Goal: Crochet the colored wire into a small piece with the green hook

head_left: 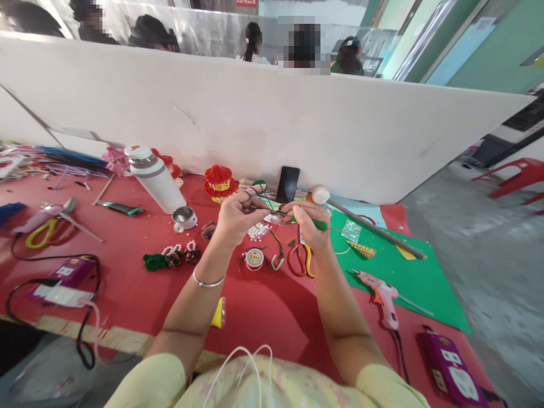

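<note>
My left hand [241,216] is raised over the table's middle, fingers closed on dark multicoloured yarn [267,199], a strand of it looped over the forefinger. Close beside it, my right hand [312,222] grips a green-handled crochet hook [321,225], whose tip end is hidden among the fingers at the yarn. Below the hands lie a small spool of thread [254,259], loose white beads [258,231] and scissors [298,260] with red and yellow handles. A multicoloured yarn ball [208,230] rests by my left wrist.
Behind stand a phone [288,184], a red ruffled piece [220,182] and a white bottle [155,178]. A metal cup [184,219] and beaded knitted pieces [174,257] lie left. At right are a pink glue gun [380,292], a rod [378,229] and a purple power strip [453,368].
</note>
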Available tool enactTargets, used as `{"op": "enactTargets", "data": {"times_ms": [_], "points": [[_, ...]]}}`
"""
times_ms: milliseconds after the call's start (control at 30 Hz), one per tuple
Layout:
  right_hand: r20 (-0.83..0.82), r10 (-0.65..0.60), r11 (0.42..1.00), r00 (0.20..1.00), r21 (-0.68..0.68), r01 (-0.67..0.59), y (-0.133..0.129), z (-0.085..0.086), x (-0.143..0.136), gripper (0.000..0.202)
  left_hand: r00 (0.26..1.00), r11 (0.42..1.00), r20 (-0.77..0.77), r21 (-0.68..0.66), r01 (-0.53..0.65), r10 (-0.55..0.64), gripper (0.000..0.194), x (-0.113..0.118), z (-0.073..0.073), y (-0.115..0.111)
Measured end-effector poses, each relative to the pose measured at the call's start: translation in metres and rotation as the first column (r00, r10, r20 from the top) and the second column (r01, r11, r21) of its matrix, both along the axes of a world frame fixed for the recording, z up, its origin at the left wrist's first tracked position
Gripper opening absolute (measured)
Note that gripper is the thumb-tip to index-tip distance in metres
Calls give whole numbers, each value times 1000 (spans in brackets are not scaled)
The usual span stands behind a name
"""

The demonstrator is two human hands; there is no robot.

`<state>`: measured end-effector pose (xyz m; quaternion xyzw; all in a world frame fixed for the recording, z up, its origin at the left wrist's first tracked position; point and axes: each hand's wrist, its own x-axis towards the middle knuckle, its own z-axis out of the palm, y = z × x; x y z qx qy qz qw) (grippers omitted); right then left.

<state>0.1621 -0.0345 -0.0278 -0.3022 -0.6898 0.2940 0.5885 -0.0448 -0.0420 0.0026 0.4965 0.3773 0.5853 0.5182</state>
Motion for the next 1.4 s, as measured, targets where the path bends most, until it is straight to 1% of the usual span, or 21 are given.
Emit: {"op": "enactTargets", "data": {"times_ms": [100, 267, 400, 467, 600, 700, 833, 1233, 1300, 1400], "points": [[8, -21, 999, 1000, 25, 21, -1, 1, -1, 44, 999, 999, -15, 28, -33, 34, 66, 1, -1, 0], [16, -36, 998, 999, 57, 35, 0, 0, 0, 44, 999, 999, -15, 19, -29, 29, 69, 1, -1, -1], [20, -34, 999, 999, 28, 34, 0, -1, -1, 45, 1000, 1000, -15, 9, -25, 25, 68, 1, 0, -2], [28, -54, 998, 998, 26, 53, 0, 0, -2, 47, 1000, 1000, -13, 11, -28, 29, 67, 2, 1, -2], [51, -105, 993, 993, 63, 102, -3, 3, -4, 48, 999, 999, -10, 22, -49, 50, 65, 2, 1, -2], [60, -121, 989, 991, 91, 116, -5, 5, -5, 49, 997, 997, -10, 30, -73, 73, 64, 3, 0, -1], [71, -142, 987, 987, 89, 135, -6, 7, -7, 50, 993, 992, -22, 42, -118, 119, 59, 4, -1, -2], [96, -188, 976, 977, 131, 175, -10, 10, -9, 50, 980, 978, -62, 102, -183, 189, 47, 7, -3, -2], [101, -203, 971, 974, 148, 187, -11, 10, -11, 51, 973, 972, -82, 115, -205, 215, 47, 7, -4, -2], [112, -227, 962, 967, 179, 205, -13, 10, -14, 49, 966, 965, -95, 131, -227, 240, 51, 8, -5, -2]]}}
